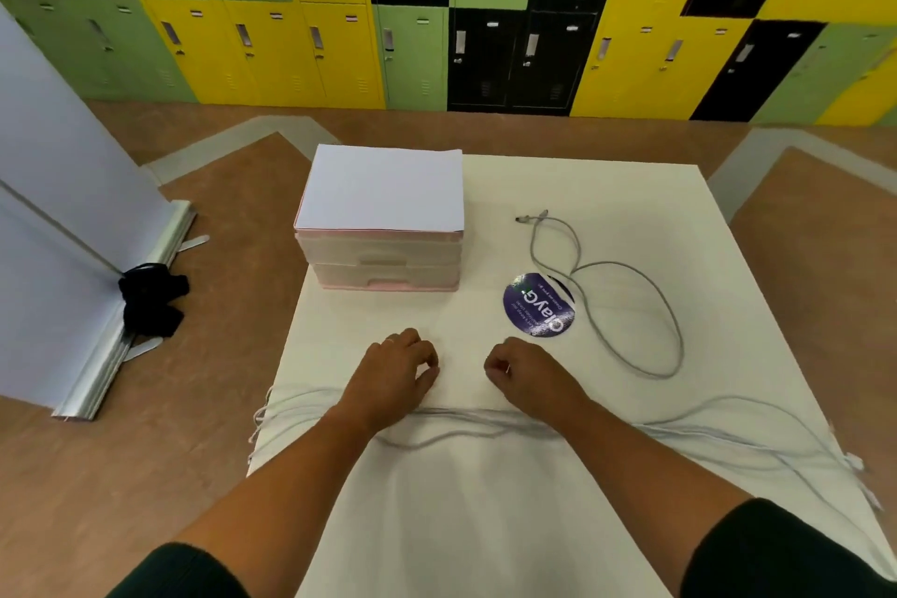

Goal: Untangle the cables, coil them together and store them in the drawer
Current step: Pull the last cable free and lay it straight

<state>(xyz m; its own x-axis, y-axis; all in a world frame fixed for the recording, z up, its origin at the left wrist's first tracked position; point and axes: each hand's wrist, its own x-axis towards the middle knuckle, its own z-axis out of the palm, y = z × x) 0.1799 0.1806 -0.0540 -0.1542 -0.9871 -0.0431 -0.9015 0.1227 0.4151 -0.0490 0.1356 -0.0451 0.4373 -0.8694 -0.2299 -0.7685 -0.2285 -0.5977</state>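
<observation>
The table [631, 209] carries closed drawers [383, 257] at far left. Straightened cables [461, 422] lie along the near edge under both wrists, and their overhanging ends could drag them off. One loose cable [650, 373] sits looped at right. The left hand [398, 369] and right hand [524, 371] are curled and seemingly empty.

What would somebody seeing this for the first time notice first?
Probably the wall of green, yellow and black lockers across the back. Next, the left hand and right hand, fingers curled, over the white table, with pale cables strung across under the forearms. Beyond them stand a drawer unit at the left, a looped grey cable at the right and a round purple disc between.
</observation>
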